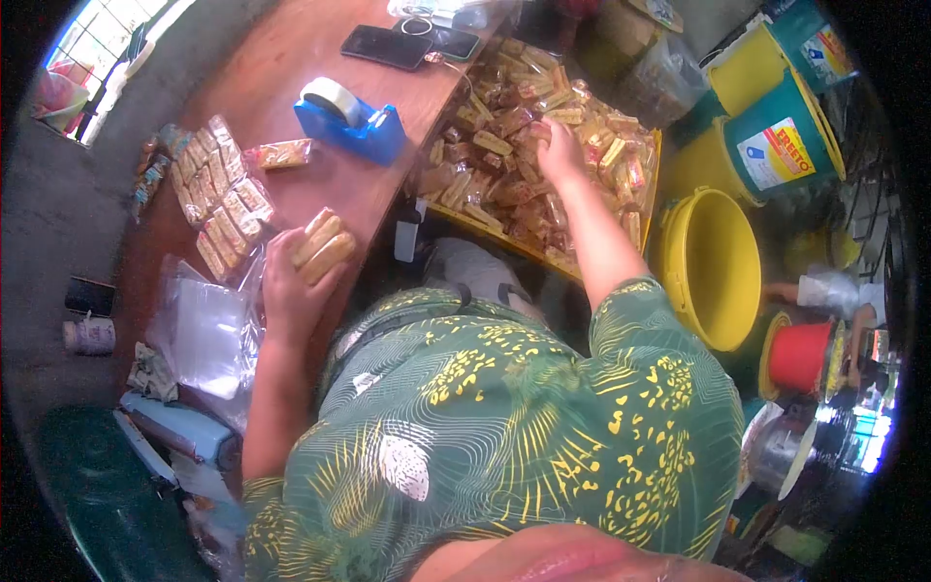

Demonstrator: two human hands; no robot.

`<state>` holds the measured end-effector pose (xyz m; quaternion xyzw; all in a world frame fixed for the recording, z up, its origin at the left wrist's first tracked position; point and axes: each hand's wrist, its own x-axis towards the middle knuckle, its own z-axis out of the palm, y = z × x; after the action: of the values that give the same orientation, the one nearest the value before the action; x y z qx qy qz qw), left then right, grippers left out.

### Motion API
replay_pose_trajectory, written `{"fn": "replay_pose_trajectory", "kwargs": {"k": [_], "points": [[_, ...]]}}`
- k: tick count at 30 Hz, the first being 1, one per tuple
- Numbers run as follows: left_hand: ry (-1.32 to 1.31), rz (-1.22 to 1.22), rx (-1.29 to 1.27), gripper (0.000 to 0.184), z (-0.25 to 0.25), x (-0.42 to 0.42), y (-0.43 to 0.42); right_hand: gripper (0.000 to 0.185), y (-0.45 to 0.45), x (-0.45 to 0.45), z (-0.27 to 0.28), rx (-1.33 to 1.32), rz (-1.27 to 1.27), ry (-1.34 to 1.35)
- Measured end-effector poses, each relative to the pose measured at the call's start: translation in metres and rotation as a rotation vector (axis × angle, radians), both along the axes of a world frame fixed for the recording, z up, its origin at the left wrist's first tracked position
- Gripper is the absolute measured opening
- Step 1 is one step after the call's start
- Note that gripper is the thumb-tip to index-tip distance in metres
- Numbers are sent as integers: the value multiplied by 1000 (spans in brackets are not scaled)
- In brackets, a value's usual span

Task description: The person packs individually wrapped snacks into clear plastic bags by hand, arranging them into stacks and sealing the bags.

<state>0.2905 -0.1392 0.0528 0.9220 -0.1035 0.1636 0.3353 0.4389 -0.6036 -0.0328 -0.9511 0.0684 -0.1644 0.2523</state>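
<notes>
My left hand [287,276], at the table's near edge, is closed round a few wrapped snack bars [325,244] held side by side. Over a yellow crate [465,219] heaped with loose wrapped bars [495,143], my right hand [560,153] has its fingers bent together at the top of the pile. What those fingers pinch, if anything, is too small to make out. Bundles of packed bars [218,184] lie on the table left of my left hand, with one more pack [279,154] beside them. Clear plastic bags [208,330] lie next to my left wrist.
A blue tape dispenser [351,124] stands on the wooden table [257,82], with phones [386,47] and a cable farther back. Yellow bucket [713,267], teal buckets [786,150] and a red container [800,356] line the right side. A blue device [184,427] sits lower left.
</notes>
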Motion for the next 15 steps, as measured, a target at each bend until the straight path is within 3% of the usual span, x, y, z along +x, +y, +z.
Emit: {"fn": "replay_pose_trajectory", "kwargs": {"k": [2, 5, 8, 11, 12, 14, 15], "points": [[11, -2, -4, 70, 0, 0, 2, 47, -27, 18, -30, -233, -33, 136], [3, -10, 28, 71, 4, -1, 0, 34, -42, 30, -61, -413, -100, 20], [22, 1, 20, 71, 14, -3, -2, 28, -31, 28, -27, -388, -77, 149], [37, 16, 12, 71, 16, -4, -3, 22, -2, 10, -15, -345, 111, 22], [45, 19, 13, 72, 16, -3, -3, 35, 11, 1, -12, -280, 158, 125], [51, 4, 21, 72, 18, 0, -4, 29, 9, -6, -54, -84, 191, 410], [53, -5, 24, 72, 17, 0, -4, 29, 6, -7, -82, -125, 152, 456]]}}
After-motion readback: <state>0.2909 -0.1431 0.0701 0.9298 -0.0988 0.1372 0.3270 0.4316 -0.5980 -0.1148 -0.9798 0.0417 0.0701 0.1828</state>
